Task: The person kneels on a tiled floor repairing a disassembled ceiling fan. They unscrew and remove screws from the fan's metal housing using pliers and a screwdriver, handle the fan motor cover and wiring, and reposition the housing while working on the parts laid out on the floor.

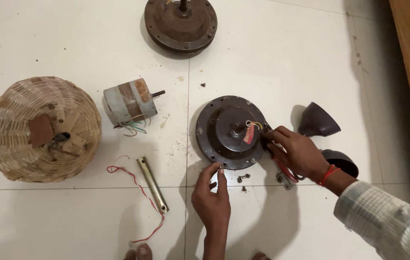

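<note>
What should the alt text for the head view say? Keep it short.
Two bare hands work on a dark round motor housing on a white tiled floor: the left hand pinches at its near rim, the right hand grips its right edge. Nearby lie an upturned wicker basket and a small grey motor.

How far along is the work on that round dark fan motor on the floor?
Done: the motor housing lies flat on the tile floor, loose screws beside it and two dark cup covers set aside. In hand: the left hand pinches at its near rim, the right hand grips its side by the red-tagged wires. Left: the housing looks closed.
</note>
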